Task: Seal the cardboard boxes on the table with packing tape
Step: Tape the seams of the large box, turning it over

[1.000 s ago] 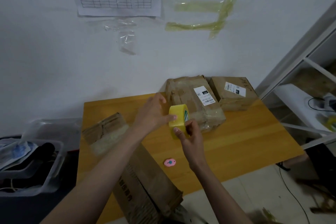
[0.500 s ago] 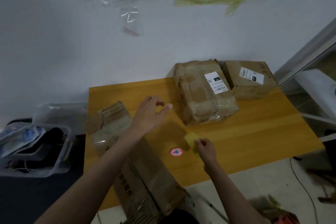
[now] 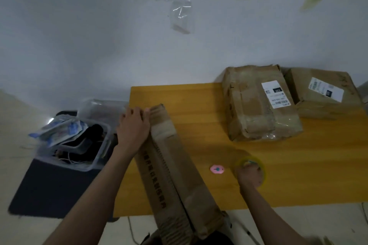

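Long cardboard box [image 3: 175, 175] lies lengthwise, overhanging the table's near edge; two taped, labelled boxes [image 3: 258, 103] [image 3: 324, 93] sit side by side at the far right; yellow tape roll [image 3: 250, 167] flat on the tabletop.

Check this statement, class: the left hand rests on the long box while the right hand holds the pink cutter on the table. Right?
Not quite. The head view shows the right hand holding the yellow tape roll; the pink cutter lies untouched beside it. The left hand does rest on the long box.
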`<state>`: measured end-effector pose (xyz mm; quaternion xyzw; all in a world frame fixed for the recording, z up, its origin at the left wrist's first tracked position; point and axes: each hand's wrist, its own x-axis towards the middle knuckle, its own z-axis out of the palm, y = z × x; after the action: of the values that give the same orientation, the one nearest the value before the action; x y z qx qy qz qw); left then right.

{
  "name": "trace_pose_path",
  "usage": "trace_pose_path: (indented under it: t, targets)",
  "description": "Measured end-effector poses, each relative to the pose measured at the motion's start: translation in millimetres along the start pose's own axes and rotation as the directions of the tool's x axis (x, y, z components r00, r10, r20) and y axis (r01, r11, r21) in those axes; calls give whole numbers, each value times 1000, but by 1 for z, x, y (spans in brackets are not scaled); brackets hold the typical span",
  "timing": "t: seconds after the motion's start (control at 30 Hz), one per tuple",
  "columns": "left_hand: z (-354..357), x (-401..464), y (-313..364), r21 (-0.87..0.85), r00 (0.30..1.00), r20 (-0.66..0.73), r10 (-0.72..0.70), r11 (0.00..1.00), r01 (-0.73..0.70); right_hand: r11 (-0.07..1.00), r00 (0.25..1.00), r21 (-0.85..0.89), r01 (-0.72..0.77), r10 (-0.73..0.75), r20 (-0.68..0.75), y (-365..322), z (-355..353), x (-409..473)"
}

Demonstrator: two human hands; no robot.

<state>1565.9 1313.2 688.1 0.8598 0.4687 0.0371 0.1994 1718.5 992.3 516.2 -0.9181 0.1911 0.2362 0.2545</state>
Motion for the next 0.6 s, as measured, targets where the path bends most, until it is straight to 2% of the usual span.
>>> trace_pose_path:
  t: [0.03,0.07,0.13,0.2,0.23,0.27,0.33,0.4,0.47,0.6]
  targets:
    - [5,-2,-2,-56,1000,-8,19,998,-19,996,995,51,72,-68,-78,-21,-9,-21]
    - [9,-4,-2,-94,999,-32,41,995,-43,970,971,128,206,-187,-147,-44,-19,-42]
    - [12,-5,4,-137,994,-64,88,986,-96,808,868,318,496,-472,-156,-90,-31,-78]
    - [13,-2,13,-144,989,-40,144,978,-148,642,709,461,613,-704,37,-136,-34,-111]
    - [14,1,17,-142,985,-17,169,975,-170,595,613,489,637,-776,145,-156,-32,-124]
    - [16,5,20,-134,981,3,194,972,-192,573,524,490,657,-814,249,-175,-28,-135]
    - [20,11,22,-117,970,21,243,964,-239,577,420,442,686,-811,407,-196,-18,-150]
    - [23,17,19,-147,962,-12,274,951,-273,538,369,388,748,-824,430,-201,-7,-149]
    - [23,21,15,-219,960,-45,277,935,-280,486,346,373,791,-857,382,-200,-1,-142]
    - [24,25,19,-247,959,-79,272,927,-283,487,372,375,789,-864,340,-203,0,-136]
